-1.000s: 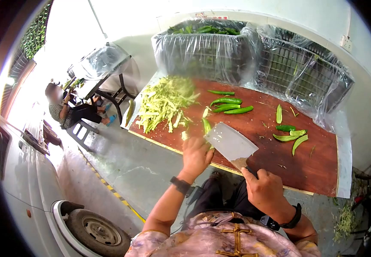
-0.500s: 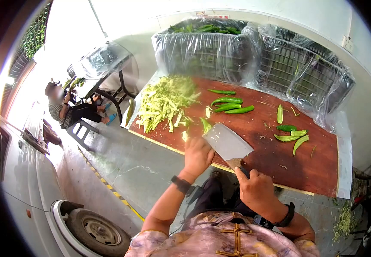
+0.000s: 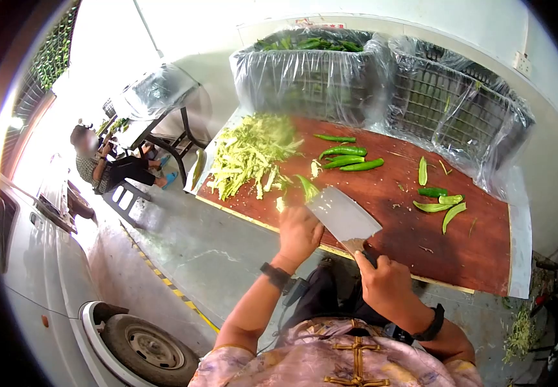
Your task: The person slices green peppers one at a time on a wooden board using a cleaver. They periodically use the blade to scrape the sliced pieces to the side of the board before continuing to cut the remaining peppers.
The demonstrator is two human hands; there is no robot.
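Observation:
My right hand (image 3: 387,284) is wrapped round the handle of a cleaver (image 3: 345,214), whose broad blade lies low over the wooden board (image 3: 414,255). Close to the blade's left edge, my left hand (image 3: 299,232) has its fingers curled down on a piece of green pepper (image 3: 307,188). The pepper's pale tip shows beyond the fingers; the rest is hidden. Farther left is a heap of shredded pale-green pepper (image 3: 247,158). Several whole green peppers (image 3: 350,160) lie behind the cleaver. Cut pepper pieces (image 3: 432,207) lie at the right.
Behind the board stand plastic-lined crates, one with green peppers (image 3: 318,44) on top and another crate (image 3: 456,106) at its right. A seated person (image 3: 101,161) is at a table on the far left. A vehicle wheel (image 3: 147,345) is at lower left.
The view has shifted very slightly. Both hands, the cleaver and the peppers keep nearly the same positions, with no visible grasp or release.

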